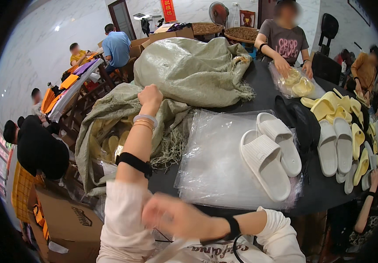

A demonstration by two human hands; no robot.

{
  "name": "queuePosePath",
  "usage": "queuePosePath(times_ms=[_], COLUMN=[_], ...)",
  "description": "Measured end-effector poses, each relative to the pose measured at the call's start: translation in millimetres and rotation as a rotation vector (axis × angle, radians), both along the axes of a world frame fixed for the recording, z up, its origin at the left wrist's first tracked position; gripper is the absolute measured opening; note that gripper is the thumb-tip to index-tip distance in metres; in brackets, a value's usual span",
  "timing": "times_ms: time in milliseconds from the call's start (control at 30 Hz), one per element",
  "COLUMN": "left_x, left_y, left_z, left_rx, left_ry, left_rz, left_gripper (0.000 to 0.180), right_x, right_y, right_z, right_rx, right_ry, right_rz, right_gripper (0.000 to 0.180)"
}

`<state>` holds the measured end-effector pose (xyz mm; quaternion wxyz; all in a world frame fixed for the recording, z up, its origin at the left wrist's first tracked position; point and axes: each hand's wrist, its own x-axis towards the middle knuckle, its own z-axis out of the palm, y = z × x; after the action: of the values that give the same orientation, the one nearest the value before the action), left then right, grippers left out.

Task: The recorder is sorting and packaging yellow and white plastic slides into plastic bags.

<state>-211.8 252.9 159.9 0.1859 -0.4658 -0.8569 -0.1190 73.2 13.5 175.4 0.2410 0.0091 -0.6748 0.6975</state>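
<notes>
My left hand (150, 94) reaches forward over the table, its fingers closed in a fist on the edge of an open grey-green woven sack (105, 98). Inside the sack, yellow slippers (105, 147) show through clear plastic. Close to my body, my right hand (173, 215) lies across my left sleeve, smeared by motion, so its fingers cannot be made out. To the right of my left arm, a pair of pale grey slide slippers (268, 160) rests on a stack of clear plastic bags (213, 162).
A second, full woven sack (184, 72) lies behind. At right are loose yellow slippers (329, 105), grey slippers (336, 144) and a black bag (303, 127). Across the table a person (285, 37) handles bagged yellow slippers (296, 83). A cardboard box (66, 223) stands at lower left.
</notes>
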Motion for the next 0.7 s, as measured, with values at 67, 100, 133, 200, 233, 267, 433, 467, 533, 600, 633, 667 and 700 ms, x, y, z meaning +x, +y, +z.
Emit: queuePosePath(times_ms=[67,100,133,200,233,267,433,467,533,600,633,667,700], left_x=[14.9,21.2,28.4,39.0,42.6,43.5,51.2,50.4,48.6,48.0,47.3,48.0,47.9], left_y=[3.7,6.6,9.8,11.0,13.0,15.1,14.8,13.7,11.6,7.4,5.4,6.1,6.7], left_z=[7.5,7.1,6.2,7.4,5.7,2.2,-13.7,-16.5,-22.4,-27.4,-29.9,-32.8,-35.5], left_rx=[0.094,0.094,0.096,-0.009,-0.007,-0.137,-0.285,-0.286,-0.257,-0.314,-0.369,-0.369,-0.317], left_ry=[-0.195,-0.196,-0.181,-0.029,-0.031,0.269,0.966,0.965,0.889,0.898,0.907,0.907,0.82], left_rz=[-0.005,-0.006,-0.021,-0.092,-0.091,-0.129,-0.261,-0.256,-0.236,-0.218,-0.202,-0.21,-0.218], left_gripper=[0.022,0.022,0.022,0.021,0.021,0.02,0.017,0.017,0.018,0.018,0.018,0.018,0.016], right_x=[-20.1,-27.4,-34.3,-41.6,-43.3,-44.9,-49.8,-49.7,-48.3,-45.2,-44.4,-43.0,-41.7], right_y=[23.2,26.9,28.9,38.1,46.2,51.3,61.8,60.0,55.7,50.3,46.6,43.4,39.5], right_z=[-23.0,-26.2,-27.7,-19.4,-8.8,0.3,15.9,15.9,16.5,17.2,17.4,16.7,14.7], right_rx=[-0.3,-0.3,-0.117,0.077,0.359,0.643,0.517,0.536,0.555,0.455,0.453,0.422,0.391], right_ry=[-0.081,-0.082,0.055,0.194,0.19,0.186,-0.018,-0.079,-0.138,-0.217,-0.217,-0.197,-0.177], right_rz=[-0.275,-0.277,-0.544,-0.8,-0.868,-0.924,-0.728,-0.704,-0.674,-0.561,-0.558,-0.47,-0.383], right_gripper=[0.022,0.022,0.023,0.025,0.027,0.03,0.037,0.036,0.035,0.03,0.03,0.027,0.024])
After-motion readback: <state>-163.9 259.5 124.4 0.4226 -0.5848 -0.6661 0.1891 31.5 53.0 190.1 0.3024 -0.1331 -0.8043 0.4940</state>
